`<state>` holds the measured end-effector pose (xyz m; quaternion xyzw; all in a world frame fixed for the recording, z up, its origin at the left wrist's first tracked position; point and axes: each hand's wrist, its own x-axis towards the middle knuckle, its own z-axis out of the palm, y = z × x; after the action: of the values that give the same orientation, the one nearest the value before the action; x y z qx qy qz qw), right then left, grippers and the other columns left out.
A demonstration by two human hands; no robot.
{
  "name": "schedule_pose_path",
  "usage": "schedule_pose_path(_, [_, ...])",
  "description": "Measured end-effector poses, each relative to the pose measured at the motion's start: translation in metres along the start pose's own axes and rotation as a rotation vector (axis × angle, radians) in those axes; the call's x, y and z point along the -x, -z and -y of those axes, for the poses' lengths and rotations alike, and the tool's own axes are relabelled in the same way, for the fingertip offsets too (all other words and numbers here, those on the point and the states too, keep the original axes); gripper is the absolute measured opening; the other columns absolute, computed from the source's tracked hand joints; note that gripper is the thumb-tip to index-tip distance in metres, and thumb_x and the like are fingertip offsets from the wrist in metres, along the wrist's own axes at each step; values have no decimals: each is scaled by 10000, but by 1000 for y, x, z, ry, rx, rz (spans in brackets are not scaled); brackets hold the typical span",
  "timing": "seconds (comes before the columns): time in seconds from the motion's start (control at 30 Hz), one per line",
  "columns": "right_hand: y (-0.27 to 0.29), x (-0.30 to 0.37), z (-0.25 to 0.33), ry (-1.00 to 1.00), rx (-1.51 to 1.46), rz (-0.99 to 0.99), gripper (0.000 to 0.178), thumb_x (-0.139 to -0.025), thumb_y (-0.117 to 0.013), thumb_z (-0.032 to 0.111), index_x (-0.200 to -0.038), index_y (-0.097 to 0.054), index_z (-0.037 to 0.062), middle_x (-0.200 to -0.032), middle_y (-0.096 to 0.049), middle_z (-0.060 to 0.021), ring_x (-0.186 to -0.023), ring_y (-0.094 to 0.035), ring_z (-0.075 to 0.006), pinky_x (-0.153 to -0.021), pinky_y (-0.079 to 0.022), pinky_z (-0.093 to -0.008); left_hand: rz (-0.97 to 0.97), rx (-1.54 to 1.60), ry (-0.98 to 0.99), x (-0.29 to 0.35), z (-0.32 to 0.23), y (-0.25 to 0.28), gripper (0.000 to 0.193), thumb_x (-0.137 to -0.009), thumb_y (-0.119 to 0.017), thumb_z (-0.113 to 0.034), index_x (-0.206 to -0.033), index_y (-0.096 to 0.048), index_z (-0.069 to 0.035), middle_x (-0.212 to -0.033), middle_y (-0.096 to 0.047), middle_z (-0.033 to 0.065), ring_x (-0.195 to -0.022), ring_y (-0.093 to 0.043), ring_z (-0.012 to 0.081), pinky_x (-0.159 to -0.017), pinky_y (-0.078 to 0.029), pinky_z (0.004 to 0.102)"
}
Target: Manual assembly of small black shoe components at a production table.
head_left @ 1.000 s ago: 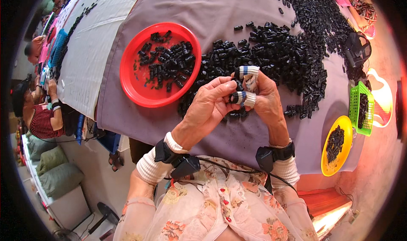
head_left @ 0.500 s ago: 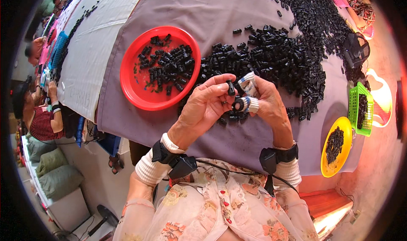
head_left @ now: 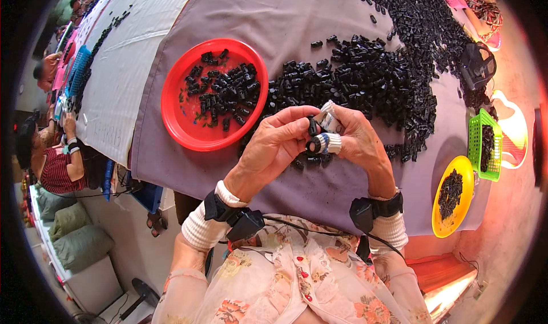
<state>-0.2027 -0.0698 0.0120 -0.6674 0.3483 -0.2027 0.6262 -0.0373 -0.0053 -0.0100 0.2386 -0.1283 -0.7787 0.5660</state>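
Observation:
My left hand (head_left: 271,140) is closed in a pinch, with a small black plastic part (head_left: 313,126) between its thumb and forefinger. Close against it, my right hand (head_left: 359,136) has its fingers curled in. White knit sleeves with blue marks (head_left: 329,143) cover its thumb and forefinger, and the thumb tip looks dark. Whether those fingertips grip the same part or another is hidden. Beyond both hands spreads a heap of similar black parts (head_left: 365,67). To the left, a red round tray (head_left: 171,116) holds several more.
A purple-grey cloth (head_left: 188,164) covers the table. At right stand a yellow tray (head_left: 463,207) and a green basket (head_left: 494,167), both with small black pieces. A black handled container (head_left: 478,70) lies behind them. Another person (head_left: 60,161) works at far left.
My right hand's sleeved fingers have come nearer to the part in my left hand. That part has shifted slightly down and now sits next to the sleeves.

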Motion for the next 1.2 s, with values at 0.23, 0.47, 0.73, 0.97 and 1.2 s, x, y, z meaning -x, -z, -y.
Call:
schedule_pose_path(0.23, [0, -2, -10, 64, 74, -4, 338, -672, -749, 267, -818, -566, 24, -606, -500, 11, -577, -418, -59, -504, -367, -247, -19, -78, -25, 0, 0, -2, 269, -883, -499, -67, -1133, -508, 32, -1003, -602, 111, -883, -599, 162, -803, -494, 312])
schedule_pose_path(0.47, [-3, -3, -15, 99, 67, 2, 299, -708, -722, 245, -805, -556, 16, -592, -490, 9, -576, -397, -59, -500, -362, -251, -28, -111, -29, 0, 0, -1, 277, -879, -512, -76, -1129, -512, 45, -1010, -596, 112, -895, -591, 160, -808, -489, 305])
schedule_pose_path(0.73, [-3, -2, -12, 93, 93, 27, 282, -729, -706, 237, -786, -545, 14, -586, -452, 25, -577, -370, -49, -493, -346, -244, -34, -84, -15, -2, 0, 2, 244, -875, -515, -71, -1090, -535, 45, -993, -604, 115, -887, -596, 165, -804, -490, 303])
schedule_pose_path(0.97, [-7, 0, -17, 112, 34, 28, 262, -734, -703, 219, -781, -552, 10, -572, -435, 49, -564, -360, -42, -482, -335, -234, -39, -76, 7, 0, 2, 6, 224, -866, -526, -62, -1065, -548, 39, -982, -608, 119, -886, -601, 173, -794, -497, 306])
schedule_pose_path(1.2, [-5, 2, -15, 92, 50, 57, 226, -739, -684, 186, -815, -572, 4, -569, -447, 50, -563, -366, -34, -476, -340, -233, -43, -104, 33, 0, 2, 6, 213, -857, -538, -57, -1046, -561, 37, -968, -615, 115, -873, -605, 170, -784, -500, 302])
